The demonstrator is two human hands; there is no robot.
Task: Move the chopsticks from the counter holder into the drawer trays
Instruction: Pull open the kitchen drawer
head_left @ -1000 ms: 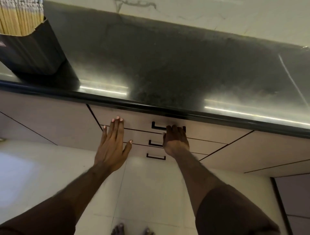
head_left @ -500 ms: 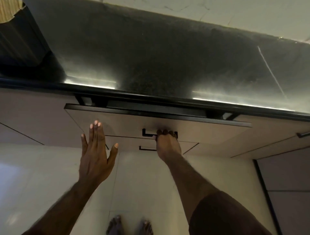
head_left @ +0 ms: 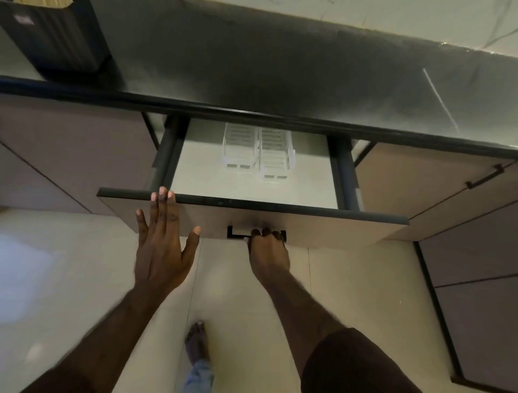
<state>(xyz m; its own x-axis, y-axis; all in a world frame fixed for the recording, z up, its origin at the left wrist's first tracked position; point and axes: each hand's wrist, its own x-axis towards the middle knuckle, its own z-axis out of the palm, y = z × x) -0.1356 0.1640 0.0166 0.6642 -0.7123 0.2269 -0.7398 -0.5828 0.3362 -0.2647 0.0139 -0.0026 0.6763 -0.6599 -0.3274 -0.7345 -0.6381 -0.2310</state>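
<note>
The right hand (head_left: 267,252) grips the drawer (head_left: 252,221) handle (head_left: 238,235); the left hand (head_left: 161,246) is spread flat. Next probably comes reaching to the holder (head_left: 53,33) for chopsticks (head_left: 57,2).

Bare forearms, dark brown short sleeve (head_left: 361,364) — blue jeans (head_left: 199,376), bare foot (head_left: 196,343)

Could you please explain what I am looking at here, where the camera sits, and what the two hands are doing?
No machine here: a person wears a camera on the head, looking down at their own bare hands. The right hand grips the black handle of an open drawer. The left hand lies flat and open against the drawer front. Inside the drawer sit two white trays, apparently empty. On the dark counter, far left, stands a dark holder with pale chopsticks barely showing.
</note>
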